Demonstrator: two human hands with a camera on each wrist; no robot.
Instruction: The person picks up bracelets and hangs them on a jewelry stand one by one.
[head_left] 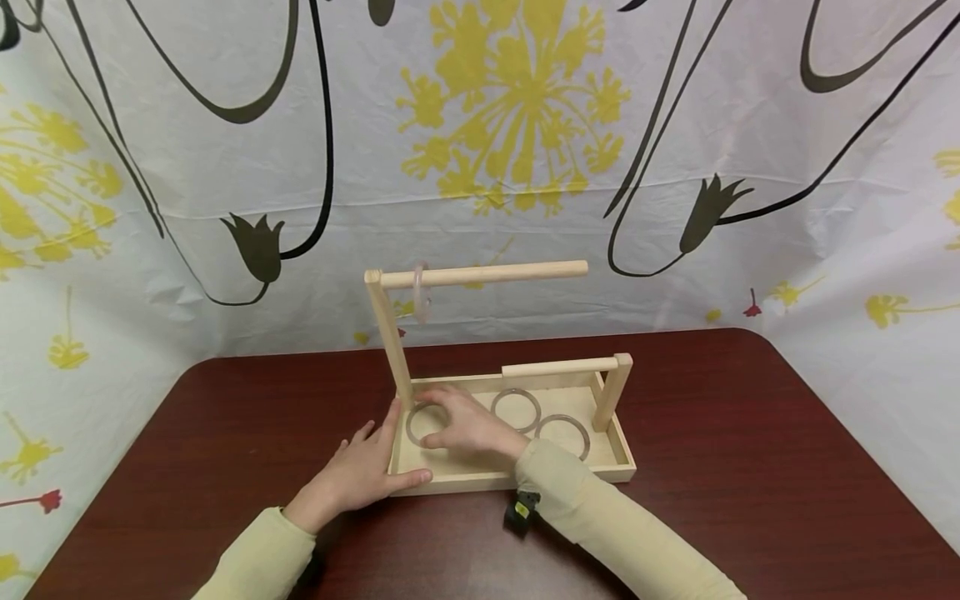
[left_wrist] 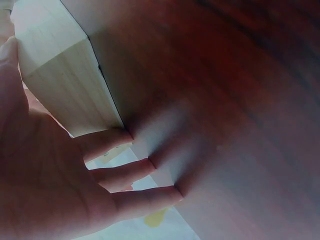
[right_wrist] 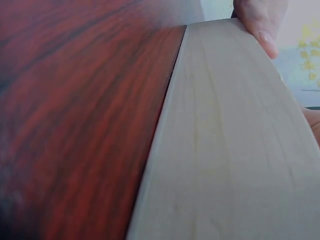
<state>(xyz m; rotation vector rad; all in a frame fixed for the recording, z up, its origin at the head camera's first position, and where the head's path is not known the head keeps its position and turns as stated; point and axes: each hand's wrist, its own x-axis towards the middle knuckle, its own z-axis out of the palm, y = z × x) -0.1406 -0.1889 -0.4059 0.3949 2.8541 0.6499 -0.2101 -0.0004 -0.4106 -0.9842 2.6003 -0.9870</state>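
Pale sleeves [head_left: 637, 525] fill the foreground. At the wooden tray's [head_left: 465, 483] left end, the right hand [head_left: 474, 425] pinches a ring [head_left: 408, 427] across opposite edges, a sensible hold: it looks light, stiff, slippery. The left hand [head_left: 360, 467] braces the tray, fingers spread. Two other rings [head_left: 562, 417] lie rightward; a tall post [head_left: 392, 337] crowds the grasp.

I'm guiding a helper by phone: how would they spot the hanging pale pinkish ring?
On the dark red table sits a rectangular pale wooden tray. Its taller wooden post, at the left, bears a long round bar. The ring hangs there; three others are in the tray.
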